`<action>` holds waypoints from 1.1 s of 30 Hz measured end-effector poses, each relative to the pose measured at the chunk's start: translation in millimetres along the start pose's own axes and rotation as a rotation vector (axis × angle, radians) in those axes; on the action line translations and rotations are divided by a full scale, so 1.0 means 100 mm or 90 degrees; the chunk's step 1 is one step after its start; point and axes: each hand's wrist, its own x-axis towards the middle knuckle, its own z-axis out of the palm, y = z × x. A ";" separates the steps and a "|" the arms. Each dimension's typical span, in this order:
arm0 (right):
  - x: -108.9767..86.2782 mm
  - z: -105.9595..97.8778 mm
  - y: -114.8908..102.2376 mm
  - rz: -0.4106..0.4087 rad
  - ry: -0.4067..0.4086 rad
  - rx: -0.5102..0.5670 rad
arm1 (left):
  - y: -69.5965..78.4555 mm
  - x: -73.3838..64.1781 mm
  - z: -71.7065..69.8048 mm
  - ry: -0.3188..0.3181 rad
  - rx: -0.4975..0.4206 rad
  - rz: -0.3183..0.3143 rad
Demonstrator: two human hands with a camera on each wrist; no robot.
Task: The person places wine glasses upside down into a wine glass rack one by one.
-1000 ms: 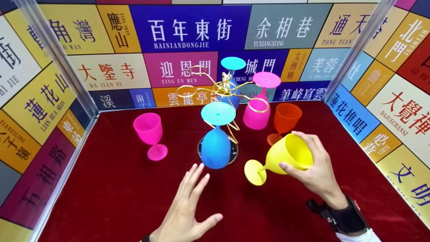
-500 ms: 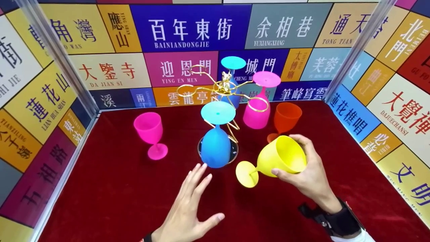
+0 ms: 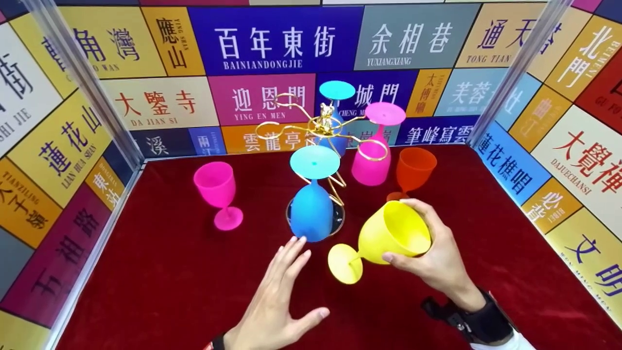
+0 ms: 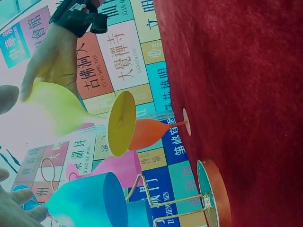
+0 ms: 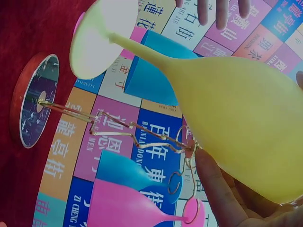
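Note:
My right hand grips a yellow goblet by its bowl, thumb on the near side and fingers round the far side. The goblet is tilted, its mouth to the right and its round foot pointing left and down. My left hand is spread with nothing in it, fingertips right at the lower rim of a blue goblet in the head view. That goblet hangs upside down from a gold wire rack. In the right wrist view the yellow goblet hides part of the rack.
On the rack also hang a pink goblet and, behind, another blue one with a turquoise foot. A magenta goblet stands upright at left, an orange-red goblet at right. Sign-covered walls surround the red cloth.
My right hand has carried the yellow goblet left and slightly nearer to me, towards my left hand. My left hand has shifted only slightly to the right, still spread.

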 end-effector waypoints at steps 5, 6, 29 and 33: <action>-0.01 0.03 -0.03 -0.004 -0.015 0.004 | 0.01 0.02 -0.01 -0.006 -0.002 -0.005; -0.01 0.04 -0.03 -0.007 -0.017 0.005 | 0.02 0.02 -0.01 -0.010 -0.001 -0.008; -0.06 0.33 -0.18 -0.074 -0.110 0.103 | 0.03 0.07 0.11 -0.094 0.042 -0.057; -0.07 0.38 -0.19 -0.077 -0.129 0.133 | 0.01 0.06 0.14 -0.114 0.059 -0.073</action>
